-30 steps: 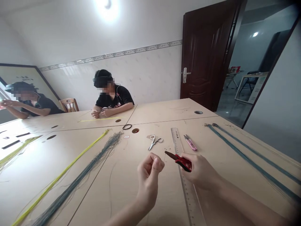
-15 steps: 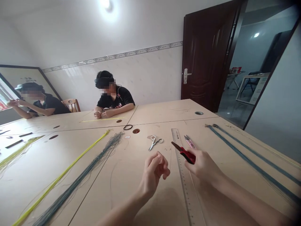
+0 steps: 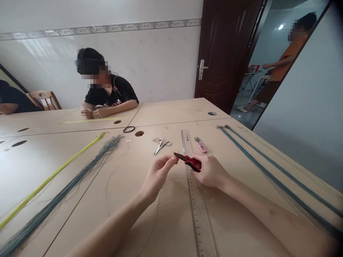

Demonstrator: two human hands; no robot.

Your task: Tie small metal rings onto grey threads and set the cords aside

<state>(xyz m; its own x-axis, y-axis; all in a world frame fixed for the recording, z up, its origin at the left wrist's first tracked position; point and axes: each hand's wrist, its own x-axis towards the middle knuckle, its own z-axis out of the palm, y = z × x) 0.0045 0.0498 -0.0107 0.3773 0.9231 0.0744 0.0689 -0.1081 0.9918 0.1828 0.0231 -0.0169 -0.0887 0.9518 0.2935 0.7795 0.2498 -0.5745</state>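
My right hand (image 3: 211, 170) is closed round red-and-black pliers (image 3: 193, 163), whose dark jaws point left. The jaw tips meet or nearly meet the fingertips of my left hand (image 3: 160, 171), which are pinched together. A thin line hangs below my left hand down to the table; whether the pinch holds it, or something smaller, is hard to make out. Under the pliers runs a long clear ruler (image 3: 193, 207). Silver scissors (image 3: 161, 144) lie open beyond my left hand, and pink snips (image 3: 200, 145) rest beyond my right.
Yellow strands (image 3: 61, 169) and a grey-green bundle (image 3: 80, 182) stretch across the left side. Blue-green bundles (image 3: 257, 162) lie at the right. A black ring (image 3: 129, 129) is near a table hole (image 3: 139, 134). A person in black (image 3: 112, 89) sits opposite; another stands beyond the doorway.
My hands have come together, bringing the plier tips to my left fingertips, now pinched. The view has tilted down and shifted right. A person in orange now shows through the doorway.
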